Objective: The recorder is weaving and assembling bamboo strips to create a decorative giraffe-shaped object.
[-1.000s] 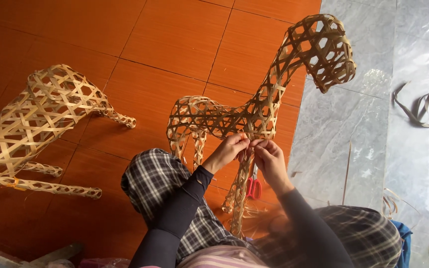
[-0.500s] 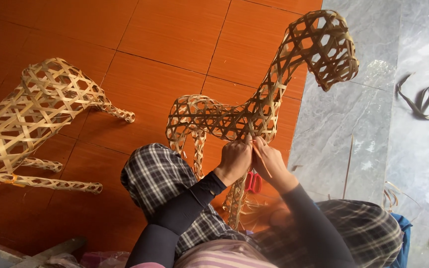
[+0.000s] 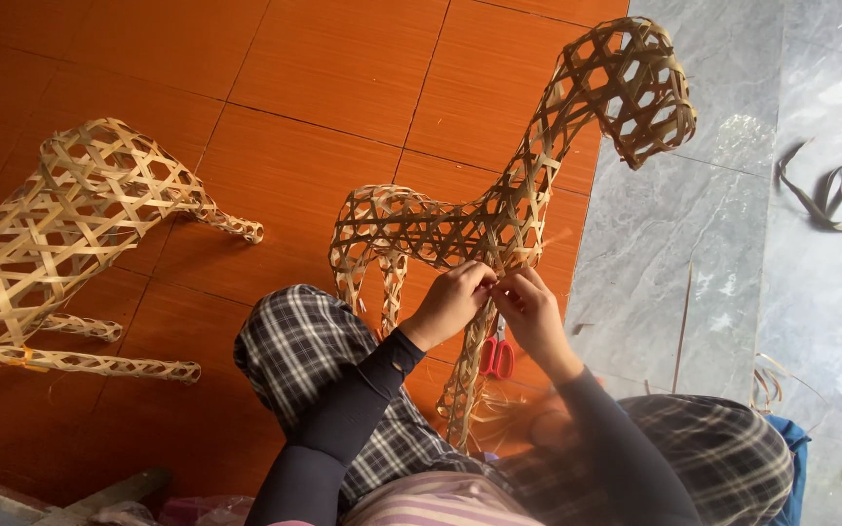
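Both hands sit a little higher on the frame than half a second ago, now pressed right up under the chest of the woven bamboo horse (image 3: 499, 209), while the horse itself stays where it was. It stands on the orange tiled floor (image 3: 324, 78), its long neck rising to the right so that the open-weave head hangs over the grey marble strip (image 3: 694, 253).

At the top of the front leg, the left hand (image 3: 452, 300) and the right hand (image 3: 530, 314) meet, fingertips touching. Each grip is pinched together on a thin bamboo strip (image 3: 491, 282) of the lattice; how much of the strip each holds cannot be told. Dark sleeves cover both forearms, and the person's checked trousers (image 3: 304, 351) fill the lower part of the view.

Red-handled scissors (image 3: 497, 356) lie on the floor just beside the front leg, below the right hand. A second woven bamboo animal (image 3: 60, 234) lies on its side to the left, well apart from the hands. Loose grey strips (image 3: 835, 190) curl on the marble at the far right.
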